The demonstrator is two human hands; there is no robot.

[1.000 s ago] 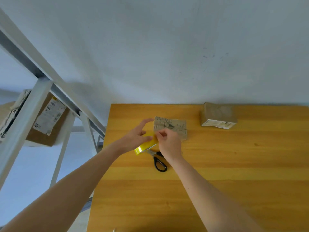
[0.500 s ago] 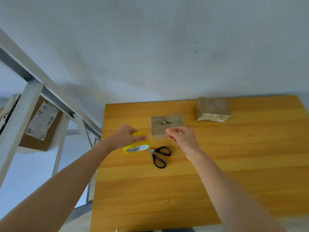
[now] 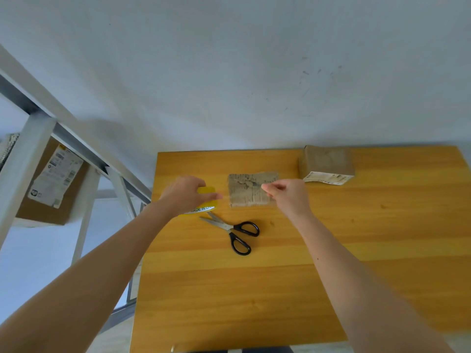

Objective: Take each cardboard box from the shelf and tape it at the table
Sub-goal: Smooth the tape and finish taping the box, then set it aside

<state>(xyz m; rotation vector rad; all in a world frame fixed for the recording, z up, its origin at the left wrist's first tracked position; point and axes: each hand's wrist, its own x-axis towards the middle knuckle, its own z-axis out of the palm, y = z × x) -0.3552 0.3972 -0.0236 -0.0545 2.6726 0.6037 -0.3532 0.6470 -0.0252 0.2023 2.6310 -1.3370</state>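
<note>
The left hand curls round the yellow tape roll near the table's left edge; the right hand's fingertips pinch together, seemingly on a faint tape strip, above the small cardboard box toward the far edge; slack could let the strip twist, self-stick or land crooked.

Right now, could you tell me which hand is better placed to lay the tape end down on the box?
Right, I'd say. The right hand pinches the tape end over the flat cardboard box, while the left hand grips the yellow tape roll beside it.
</note>
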